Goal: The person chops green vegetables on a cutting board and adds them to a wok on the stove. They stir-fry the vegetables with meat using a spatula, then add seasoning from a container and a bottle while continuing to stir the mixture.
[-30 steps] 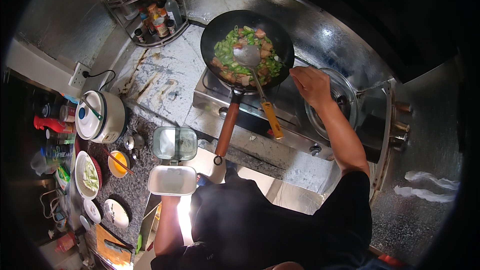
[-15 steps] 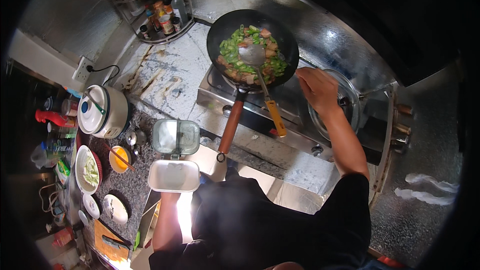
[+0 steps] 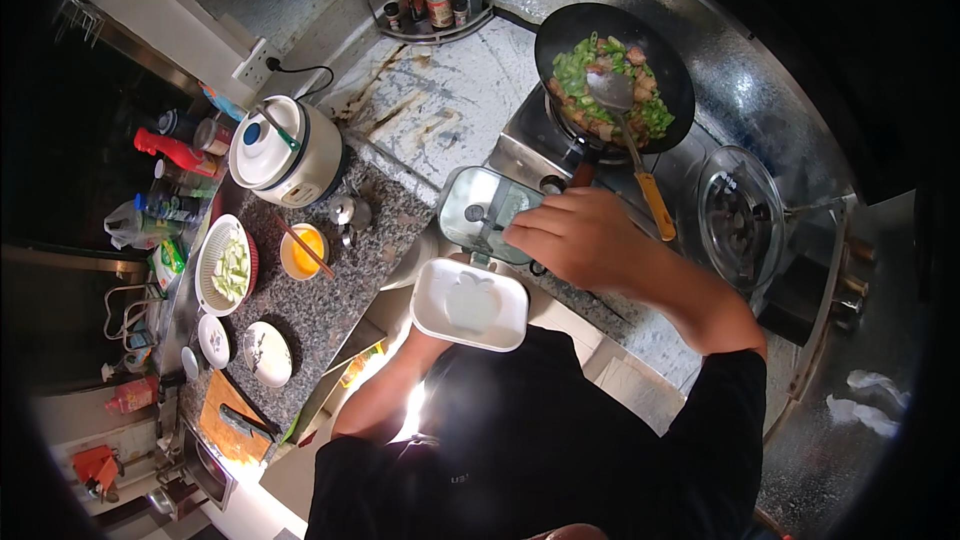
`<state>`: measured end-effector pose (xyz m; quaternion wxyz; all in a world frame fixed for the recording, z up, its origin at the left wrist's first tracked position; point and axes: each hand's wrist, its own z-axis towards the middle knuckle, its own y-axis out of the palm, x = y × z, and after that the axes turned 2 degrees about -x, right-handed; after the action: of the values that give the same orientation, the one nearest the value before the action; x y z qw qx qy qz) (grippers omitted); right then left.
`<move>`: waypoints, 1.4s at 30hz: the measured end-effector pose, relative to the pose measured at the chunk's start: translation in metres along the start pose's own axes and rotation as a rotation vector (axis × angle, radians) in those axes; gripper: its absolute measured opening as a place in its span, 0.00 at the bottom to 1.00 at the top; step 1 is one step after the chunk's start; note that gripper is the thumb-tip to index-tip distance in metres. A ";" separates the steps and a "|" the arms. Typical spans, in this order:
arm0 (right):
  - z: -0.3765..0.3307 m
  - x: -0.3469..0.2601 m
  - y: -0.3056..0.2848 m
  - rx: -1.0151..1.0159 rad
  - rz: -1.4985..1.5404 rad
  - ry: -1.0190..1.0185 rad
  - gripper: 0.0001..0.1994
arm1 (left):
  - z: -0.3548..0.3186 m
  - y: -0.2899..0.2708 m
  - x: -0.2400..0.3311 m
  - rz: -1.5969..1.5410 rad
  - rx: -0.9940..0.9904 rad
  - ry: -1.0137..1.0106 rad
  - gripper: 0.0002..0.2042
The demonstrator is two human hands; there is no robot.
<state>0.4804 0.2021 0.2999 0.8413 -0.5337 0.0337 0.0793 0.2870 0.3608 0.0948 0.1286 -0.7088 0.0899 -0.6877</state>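
My left hand [image 3: 427, 345] is mostly hidden beneath a small white lidded box [image 3: 420, 315], which it holds up in front of me. A pale layer lies in the bottom of the box, and its clear greyish lid [image 3: 462, 202] is swung open away from me. Over the right part of that lid is my right hand [image 3: 575, 240], fingers curled and pressed together; what they hold, if anything, is hidden. Beyond it, a black wok [image 3: 672, 75] on the stove contains green pepper slices and browned meat [image 3: 600, 65]. A metal spatula with a yellow handle [image 3: 655, 205] rests in the wok.
Right of the wok lies a glass lid [image 3: 740, 215]. On the left counter stand a white rice cooker [image 3: 300, 170], a bowl of yellow liquid with chopsticks [image 3: 303, 252], a colander of pale green slices [image 3: 210, 275], small plates [image 3: 268, 353], and a cutting board [image 3: 222, 405] with a knife [image 3: 245, 422].
My right hand has come from beside the wok, leftward and nearer me, to the open lid of the white box. The whole view has shifted, with the counter things now farther right.
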 end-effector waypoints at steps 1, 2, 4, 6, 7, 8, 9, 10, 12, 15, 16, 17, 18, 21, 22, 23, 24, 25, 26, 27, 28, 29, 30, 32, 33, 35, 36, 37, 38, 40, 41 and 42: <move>0.003 0.000 0.005 -0.029 0.001 0.001 0.08 | -0.004 -0.001 0.006 0.006 -0.017 -0.001 0.18; 0.005 -0.001 0.011 -0.015 0.003 -0.006 0.08 | -0.006 -0.003 0.017 0.011 -0.034 -0.003 0.18; 0.008 -0.004 0.019 0.015 0.005 -0.021 0.09 | -0.007 -0.005 0.035 -0.196 0.003 -0.086 0.18; 0.007 -0.009 0.024 0.036 0.003 -0.030 0.09 | -0.012 -0.007 0.038 -0.276 0.013 -0.077 0.18; 0.007 -0.011 0.026 0.048 0.000 -0.035 0.09 | -0.013 -0.007 0.039 -0.334 0.033 -0.076 0.18; 0.006 -0.012 0.028 0.063 0.000 -0.045 0.09 | -0.013 -0.007 0.039 -0.393 0.053 -0.074 0.19; 0.006 -0.013 0.029 0.079 -0.002 -0.055 0.09 | -0.012 -0.006 0.042 -0.502 0.096 -0.098 0.20; 0.005 -0.014 0.030 0.095 -0.003 -0.063 0.09 | -0.011 -0.007 0.046 -0.512 0.110 -0.106 0.20; 0.001 -0.013 0.030 0.087 -0.015 -0.045 0.10 | -0.006 -0.010 0.056 -0.434 0.099 -0.105 0.21; -0.005 -0.010 0.032 0.082 -0.040 -0.045 0.10 | -0.002 -0.006 0.047 -0.386 0.098 -0.102 0.19; -0.006 -0.009 0.031 0.077 -0.059 -0.045 0.11 | 0.000 -0.004 0.036 -0.287 0.056 -0.072 0.18; -0.006 -0.009 0.031 0.077 -0.055 -0.049 0.11 | 0.001 -0.002 0.024 -0.189 0.031 -0.041 0.17; -0.008 -0.008 0.028 0.087 -0.063 -0.052 0.11 | 0.004 -0.001 0.018 -0.090 0.000 -0.003 0.16; -0.020 -0.003 0.015 0.106 -0.054 -0.014 0.11 | 0.015 0.000 0.028 -0.564 0.040 -0.207 0.15; -0.024 0.000 0.010 0.110 -0.044 0.006 0.11 | 0.017 -0.005 0.044 -0.889 0.102 -0.299 0.15; -0.028 0.004 0.005 0.143 -0.052 0.025 0.10 | 0.019 -0.008 0.059 -1.208 0.176 -0.395 0.15; -0.033 0.008 -0.002 0.174 -0.059 0.042 0.10 | 0.022 -0.009 0.053 -1.068 0.155 -0.380 0.15; -0.038 0.012 -0.009 0.205 -0.065 0.057 0.10 | 0.024 -0.010 0.047 -0.929 0.139 -0.366 0.15; -0.042 0.018 -0.018 0.200 -0.111 0.087 0.09 | 0.024 -0.009 0.041 -0.882 0.138 -0.345 0.15; -0.047 0.025 -0.028 0.196 -0.157 0.120 0.08 | 0.019 -0.006 0.014 -0.844 0.153 -0.296 0.16; -0.052 0.034 -0.036 0.191 -0.204 0.154 0.07 | 0.014 -0.002 -0.015 -0.807 0.166 -0.248 0.16; -0.057 0.047 -0.039 0.215 -0.222 0.191 0.06 | 0.009 0.001 -0.042 -0.770 0.181 -0.202 0.17; -0.063 0.063 -0.040 0.240 -0.241 0.231 0.06 | 0.009 0.003 -0.046 -1.129 0.213 -0.262 0.18; -0.083 0.087 -0.030 0.166 -0.252 0.336 0.07 | 0.019 0.001 -0.029 -1.491 0.240 -0.344 0.20; -0.096 0.097 -0.020 0.067 -0.243 0.399 0.07 | 0.018 0.003 -0.033 -1.481 0.242 -0.327 0.20; -0.100 0.099 -0.019 0.030 -0.243 0.404 0.07 | 0.017 0.006 -0.046 -1.467 0.246 -0.278 0.20; -0.094 0.085 -0.021 0.089 -0.233 0.350 0.07 | 0.014 0.007 -0.045 -1.455 0.279 -0.319 0.20; -0.089 0.071 -0.023 0.149 -0.222 0.297 0.07 | 0.013 0.011 -0.046 -1.496 0.284 -0.324 0.19; -0.080 0.058 -0.025 0.142 -0.187 0.255 0.07 | 0.012 0.013 -0.048 -1.533 0.291 -0.326 0.19; -0.061 0.036 -0.021 0.132 -0.123 0.175 0.09 | 0.020 0.011 -0.030 -1.561 0.217 -0.254 0.18; -0.052 0.029 -0.015 0.060 -0.081 0.175 0.10 | 0.027 0.007 -0.011 -1.550 0.130 -0.186 0.17; -0.043 0.023 -0.008 -0.008 -0.042 0.178 0.11 | 0.035 0.003 0.007 -1.533 0.039 -0.123 0.16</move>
<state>0.5055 0.1621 0.2856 0.8343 -0.5425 0.0968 0.0138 0.3221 0.3575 0.1000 -0.3667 -0.6073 -0.4461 -0.5455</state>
